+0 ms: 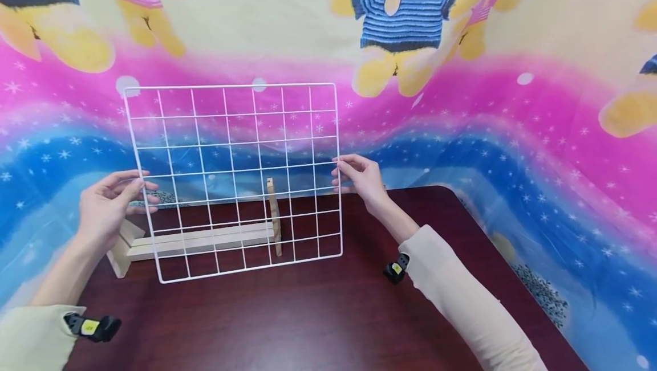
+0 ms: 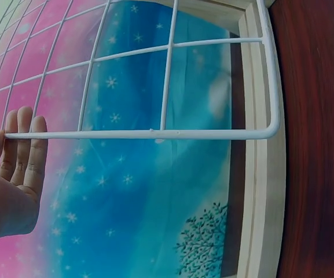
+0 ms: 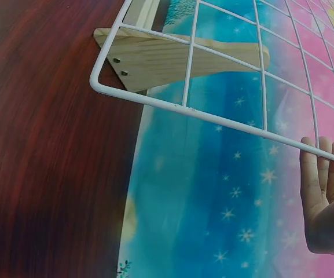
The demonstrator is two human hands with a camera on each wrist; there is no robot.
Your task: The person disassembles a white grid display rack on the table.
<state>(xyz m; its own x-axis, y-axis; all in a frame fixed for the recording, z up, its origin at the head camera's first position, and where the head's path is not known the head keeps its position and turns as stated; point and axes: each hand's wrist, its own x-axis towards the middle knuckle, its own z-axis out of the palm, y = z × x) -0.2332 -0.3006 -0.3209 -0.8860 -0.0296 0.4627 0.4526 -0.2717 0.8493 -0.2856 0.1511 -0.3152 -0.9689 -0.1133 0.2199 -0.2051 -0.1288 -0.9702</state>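
Observation:
A white wire grid panel (image 1: 234,170) is held upright, slightly tilted, above the table by both hands. On its left side rod, my left hand (image 1: 105,206) pinches the frame between thumb and fingers. My right hand (image 1: 363,180) pinches the opposite side rod a little higher up. Behind the grid stands a pale wooden rack with a long double rail (image 1: 200,240), partly seen through the mesh. Two screw heads show in its end board (image 3: 155,58) in the right wrist view. The left wrist view shows the rounded lower grid corner (image 2: 268,130) overlapping the rail.
The dark red-brown table (image 1: 308,314) has a rounded far right corner. A patterned cloth (image 1: 477,149) with bears and snowflakes hangs around its back and right side. Small black devices are strapped at the left cuff (image 1: 92,326) and the right cuff (image 1: 396,268).

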